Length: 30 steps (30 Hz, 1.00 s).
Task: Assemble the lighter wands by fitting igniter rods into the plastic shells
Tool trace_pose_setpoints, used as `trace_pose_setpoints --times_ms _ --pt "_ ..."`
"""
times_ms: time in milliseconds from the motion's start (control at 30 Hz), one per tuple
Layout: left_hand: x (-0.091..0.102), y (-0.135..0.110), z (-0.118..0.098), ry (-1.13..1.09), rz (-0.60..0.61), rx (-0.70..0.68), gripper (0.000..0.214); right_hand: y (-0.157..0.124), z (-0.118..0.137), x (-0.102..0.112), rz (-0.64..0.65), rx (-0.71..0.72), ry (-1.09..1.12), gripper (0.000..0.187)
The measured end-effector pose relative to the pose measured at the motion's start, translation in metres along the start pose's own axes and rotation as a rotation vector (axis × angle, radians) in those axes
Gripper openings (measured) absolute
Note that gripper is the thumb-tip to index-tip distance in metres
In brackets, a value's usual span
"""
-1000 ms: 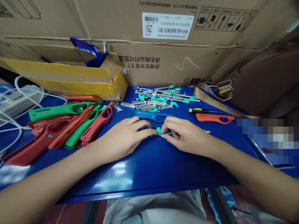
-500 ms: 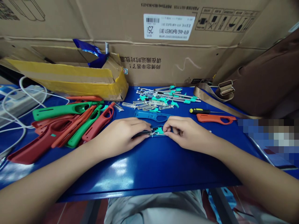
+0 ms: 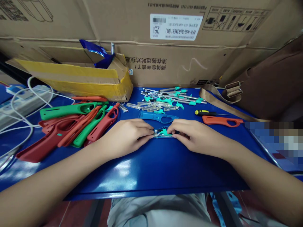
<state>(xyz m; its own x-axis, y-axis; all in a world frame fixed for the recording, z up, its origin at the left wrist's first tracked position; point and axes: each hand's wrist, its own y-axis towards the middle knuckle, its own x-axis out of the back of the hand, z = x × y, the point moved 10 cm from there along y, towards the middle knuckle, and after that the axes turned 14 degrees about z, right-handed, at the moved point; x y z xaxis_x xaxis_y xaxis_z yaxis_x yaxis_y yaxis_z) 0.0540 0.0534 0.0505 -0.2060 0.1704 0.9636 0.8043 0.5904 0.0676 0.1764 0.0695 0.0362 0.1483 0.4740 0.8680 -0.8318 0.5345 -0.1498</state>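
A blue lighter shell half (image 3: 161, 137) lies on the table in front of me, mostly covered by my fingers. A teal trigger (image 3: 164, 131), a clear part and thin metal pieces show inside it. My left hand (image 3: 129, 137) is closed on the shell's left end, thumb below and fingers above. At the other end, the bent, pinching fingertips of my right hand (image 3: 196, 135) touch the shell and its inner parts; exactly what they pinch is hidden. Just behind them rests another blue shell half (image 3: 151, 116), its hollow side facing up.
Red, orange and green lighter shells (image 3: 65, 110) are heaped at left. Clear fuel tanks (image 3: 153, 108) and metal rods with teal triggers (image 3: 187, 98) lie behind. At right are a screwdriver (image 3: 204, 113) and an orange shell (image 3: 220, 120). A yellow-taped box (image 3: 94, 80) stands behind.
The view has shifted slightly, so everything sits a little further right. My right fingers have shifted slightly over the parts in the shell; my left hand keeps its grip.
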Motion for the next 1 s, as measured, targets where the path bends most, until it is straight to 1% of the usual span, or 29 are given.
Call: trace_pose_setpoints --times_ms 67,133,300,467,533,633,700,767,833,900,1000 --pt "0.0 0.0 0.0 0.002 0.003 0.007 0.024 -0.001 -0.003 0.001 0.004 -0.043 -0.039 0.017" --pt "0.0 0.0 0.0 -0.004 0.003 0.013 0.024 -0.001 -0.005 0.003 0.005 -0.055 -0.042 0.016" --pt "0.001 0.001 -0.001 -0.035 0.012 0.002 0.023 0.0 -0.009 0.006 -0.014 -0.037 0.031 0.013" --pt "0.0 0.002 -0.001 -0.048 0.009 0.009 0.022 -0.003 -0.019 0.012 -0.072 -0.133 0.066 0.007" --pt "0.0 0.002 -0.002 -0.054 0.004 0.005 0.022 -0.003 -0.019 0.013 -0.079 -0.142 0.104 0.004" --pt "-0.001 0.002 -0.003 -0.054 -0.008 0.006 0.022 -0.004 -0.008 0.02 -0.153 -0.067 0.08 0.006" --pt "-0.001 0.001 -0.003 -0.051 -0.013 0.01 0.022 -0.005 0.008 0.023 -0.187 0.023 -0.042 0.015" --pt "-0.002 0.001 -0.002 -0.049 -0.016 0.012 0.022 -0.004 0.023 0.015 -0.132 0.109 -0.21 0.026" --pt "-0.001 0.001 -0.003 -0.047 -0.02 0.012 0.023 -0.002 0.033 0.002 -0.025 0.165 -0.361 0.034" --pt "-0.001 0.001 -0.003 -0.038 -0.018 0.008 0.023 -0.002 0.035 -0.009 0.068 0.17 -0.446 0.043" --pt "-0.002 0.001 -0.004 -0.017 -0.01 0.0 0.025 -0.002 0.028 -0.016 0.128 0.112 -0.463 0.055"
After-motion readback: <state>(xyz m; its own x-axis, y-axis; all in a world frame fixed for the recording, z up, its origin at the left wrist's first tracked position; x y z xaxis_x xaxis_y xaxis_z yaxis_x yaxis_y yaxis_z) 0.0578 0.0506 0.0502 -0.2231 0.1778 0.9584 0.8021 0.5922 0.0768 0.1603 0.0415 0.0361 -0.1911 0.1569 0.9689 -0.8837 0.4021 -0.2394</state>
